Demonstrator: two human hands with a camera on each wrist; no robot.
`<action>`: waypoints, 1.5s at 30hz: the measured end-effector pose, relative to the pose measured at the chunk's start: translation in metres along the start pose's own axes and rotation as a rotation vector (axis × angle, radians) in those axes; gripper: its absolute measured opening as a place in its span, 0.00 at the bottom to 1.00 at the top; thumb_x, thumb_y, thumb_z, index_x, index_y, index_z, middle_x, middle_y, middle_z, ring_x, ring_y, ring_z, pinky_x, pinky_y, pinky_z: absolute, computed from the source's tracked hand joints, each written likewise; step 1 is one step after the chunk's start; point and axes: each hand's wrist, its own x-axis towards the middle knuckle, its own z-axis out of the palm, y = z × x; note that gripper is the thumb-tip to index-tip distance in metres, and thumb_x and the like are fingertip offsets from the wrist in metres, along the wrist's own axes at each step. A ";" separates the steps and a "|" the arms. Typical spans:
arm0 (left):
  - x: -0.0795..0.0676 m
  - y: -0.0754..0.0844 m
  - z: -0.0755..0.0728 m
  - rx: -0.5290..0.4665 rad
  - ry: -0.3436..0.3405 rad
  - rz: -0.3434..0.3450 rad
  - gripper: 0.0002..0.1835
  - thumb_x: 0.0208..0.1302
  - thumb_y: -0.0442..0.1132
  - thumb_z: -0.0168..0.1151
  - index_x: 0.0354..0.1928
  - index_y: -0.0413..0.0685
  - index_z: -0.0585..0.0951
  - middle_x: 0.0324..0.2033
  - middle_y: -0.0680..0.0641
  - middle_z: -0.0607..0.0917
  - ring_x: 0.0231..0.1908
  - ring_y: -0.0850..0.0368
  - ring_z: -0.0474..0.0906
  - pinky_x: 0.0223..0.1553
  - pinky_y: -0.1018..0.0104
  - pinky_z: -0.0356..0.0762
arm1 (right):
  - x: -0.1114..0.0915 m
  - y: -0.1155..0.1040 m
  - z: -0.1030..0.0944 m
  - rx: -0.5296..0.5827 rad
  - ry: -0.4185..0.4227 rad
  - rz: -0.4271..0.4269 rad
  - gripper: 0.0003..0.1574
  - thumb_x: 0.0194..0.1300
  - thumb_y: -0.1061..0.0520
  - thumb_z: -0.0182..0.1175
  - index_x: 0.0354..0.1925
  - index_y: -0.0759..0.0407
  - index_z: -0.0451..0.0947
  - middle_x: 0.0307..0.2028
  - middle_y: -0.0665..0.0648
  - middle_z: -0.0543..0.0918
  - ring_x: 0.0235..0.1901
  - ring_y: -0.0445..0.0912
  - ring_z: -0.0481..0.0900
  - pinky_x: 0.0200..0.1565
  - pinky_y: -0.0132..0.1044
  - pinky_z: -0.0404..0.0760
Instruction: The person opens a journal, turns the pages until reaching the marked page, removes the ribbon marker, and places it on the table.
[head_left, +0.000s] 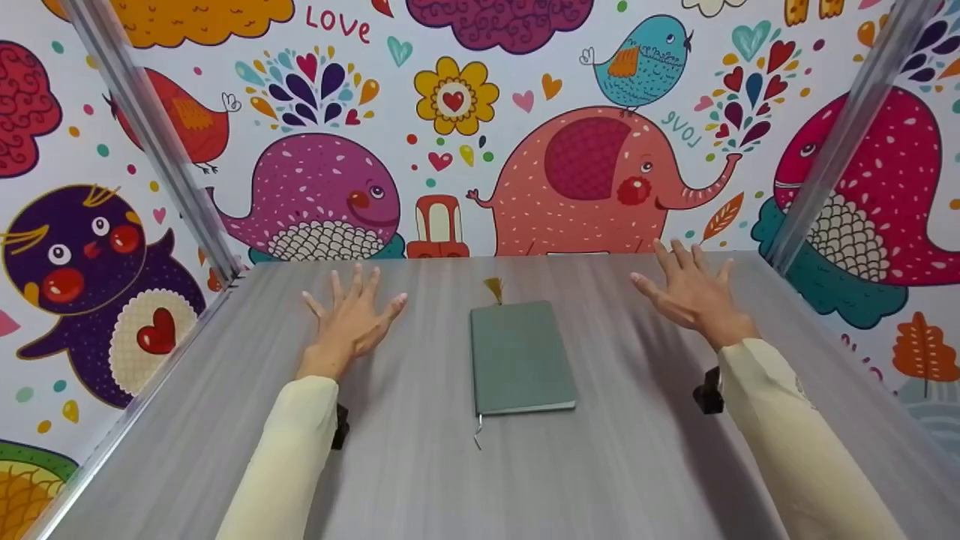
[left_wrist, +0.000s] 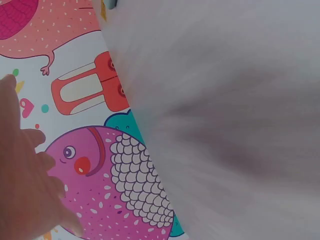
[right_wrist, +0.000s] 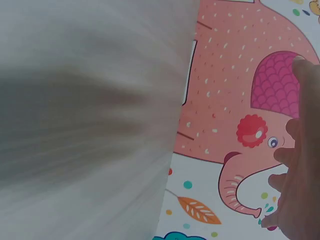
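A green-grey hardcover notebook [head_left: 523, 357] lies closed on the grey table [head_left: 420, 480] between the two hands. From its top edge sticks out a gold tassel [head_left: 493, 288], and a thin ribbon with a metal-looking end [head_left: 478, 435] trails from the lower left corner. Left of the notebook, my left hand [head_left: 348, 321] is held over the table with fingers spread and nothing in it. My right hand [head_left: 694, 296] is likewise spread, to the right of the notebook and apart from it. In both wrist views the fingers stand out against the wall.
A wall [head_left: 525, 82] printed with cartoon animals rises behind the table's far edge. Metal posts stand at the left [head_left: 154, 142] and right [head_left: 847, 142] back corners. Dark wrist devices show under the left [head_left: 341, 427] and right [head_left: 709, 391] sleeves.
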 end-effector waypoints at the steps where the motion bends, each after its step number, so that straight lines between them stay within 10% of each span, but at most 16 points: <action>1: 0.000 0.001 0.000 -0.005 0.004 0.004 0.50 0.69 0.75 0.34 0.80 0.50 0.46 0.80 0.38 0.38 0.77 0.27 0.26 0.62 0.19 0.14 | 0.000 -0.001 0.000 0.001 -0.004 -0.004 0.65 0.62 0.15 0.36 0.81 0.49 0.31 0.80 0.68 0.37 0.77 0.72 0.30 0.65 0.78 0.20; 21: -0.011 0.036 0.022 -0.096 0.015 0.095 0.47 0.69 0.74 0.38 0.80 0.54 0.49 0.80 0.43 0.46 0.79 0.32 0.35 0.66 0.24 0.15 | -0.010 -0.027 0.020 0.124 0.047 -0.041 0.62 0.66 0.19 0.39 0.81 0.46 0.29 0.81 0.64 0.39 0.79 0.67 0.37 0.69 0.76 0.28; 45: -0.034 0.094 0.079 -0.250 -0.130 0.236 0.42 0.72 0.65 0.49 0.80 0.57 0.51 0.81 0.45 0.43 0.80 0.37 0.38 0.77 0.34 0.38 | -0.031 -0.049 0.067 0.710 -0.040 -0.090 0.52 0.69 0.30 0.55 0.79 0.52 0.52 0.78 0.61 0.58 0.75 0.62 0.60 0.69 0.62 0.67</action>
